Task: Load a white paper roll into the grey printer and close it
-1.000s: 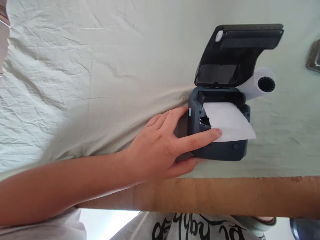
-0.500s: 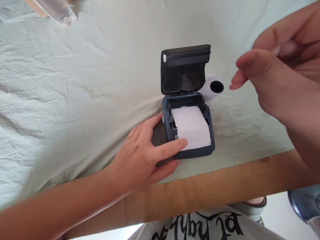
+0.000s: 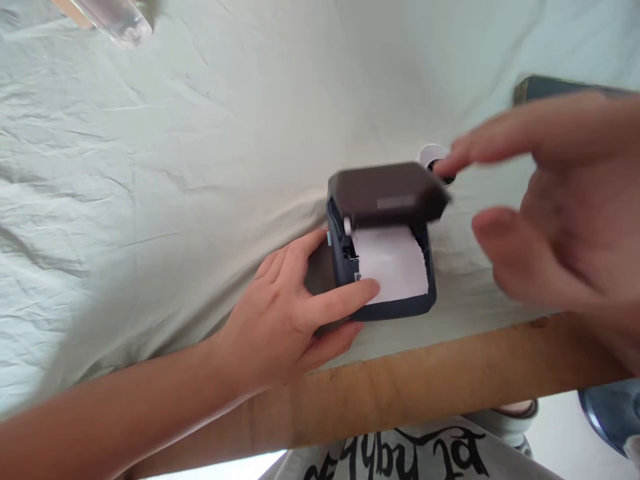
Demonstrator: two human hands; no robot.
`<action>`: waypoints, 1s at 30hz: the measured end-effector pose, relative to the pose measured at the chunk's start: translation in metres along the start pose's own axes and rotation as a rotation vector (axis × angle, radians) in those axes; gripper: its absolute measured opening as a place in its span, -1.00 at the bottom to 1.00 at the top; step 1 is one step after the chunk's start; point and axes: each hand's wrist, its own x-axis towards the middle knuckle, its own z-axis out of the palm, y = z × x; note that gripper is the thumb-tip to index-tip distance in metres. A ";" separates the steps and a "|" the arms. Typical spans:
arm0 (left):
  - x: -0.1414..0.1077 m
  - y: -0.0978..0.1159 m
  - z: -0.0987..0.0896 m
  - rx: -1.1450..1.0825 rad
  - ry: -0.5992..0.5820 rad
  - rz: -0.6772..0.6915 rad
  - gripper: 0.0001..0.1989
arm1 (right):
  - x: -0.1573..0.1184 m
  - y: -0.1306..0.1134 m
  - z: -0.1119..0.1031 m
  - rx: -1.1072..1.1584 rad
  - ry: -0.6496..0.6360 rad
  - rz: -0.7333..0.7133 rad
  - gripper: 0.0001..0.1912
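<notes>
A small dark blue thermal printer (image 3: 400, 309) stands near the table's front edge, its lid (image 3: 387, 193) half lowered and blurred by motion. White paper (image 3: 395, 267) lies in its bay, with the loose end toward me. My left hand (image 3: 295, 303) grips the printer's left front corner, one finger pressing on the paper. To the right, my right hand (image 3: 545, 193) is spread and blurred, holding nothing. Its index fingertip is at the lid's right side; whether it touches cannot be told. Behind the lid, a white roll with a dark core (image 3: 431, 157) is partly hidden.
A pale wrinkled cloth (image 3: 200, 133) covers the table, with a wooden strip (image 3: 400, 360) along the front edge. A clear plastic object (image 3: 125, 23) lies at the upper left. Beyond my right hand is a dark flat item (image 3: 555, 89). A blue object (image 3: 610, 413) sits below the table.
The printer's lid has swung from upright down toward the paper. My right hand has opened from a pinch and moved down toward the lid. My left hand keeps its hold.
</notes>
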 end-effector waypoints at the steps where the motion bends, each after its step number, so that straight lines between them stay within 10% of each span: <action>1: 0.000 -0.001 -0.001 -0.004 -0.006 0.002 -0.55 | -0.007 0.001 0.002 0.027 0.004 -0.080 -0.80; 5: -0.003 0.000 0.005 0.006 0.039 0.002 -0.54 | -0.027 0.009 0.011 0.080 -0.039 -0.329 -0.77; 12: -0.005 0.006 0.015 0.100 0.112 -0.063 -0.33 | -0.033 0.007 0.015 0.044 -0.056 -0.320 -0.73; 25: -0.003 0.008 0.010 0.060 0.059 -0.168 -0.06 | -0.040 0.004 0.025 0.166 0.036 -0.162 -0.78; 30: -0.003 0.010 0.005 0.097 0.081 -0.108 -0.10 | -0.040 0.010 0.022 0.235 -0.149 0.094 -0.76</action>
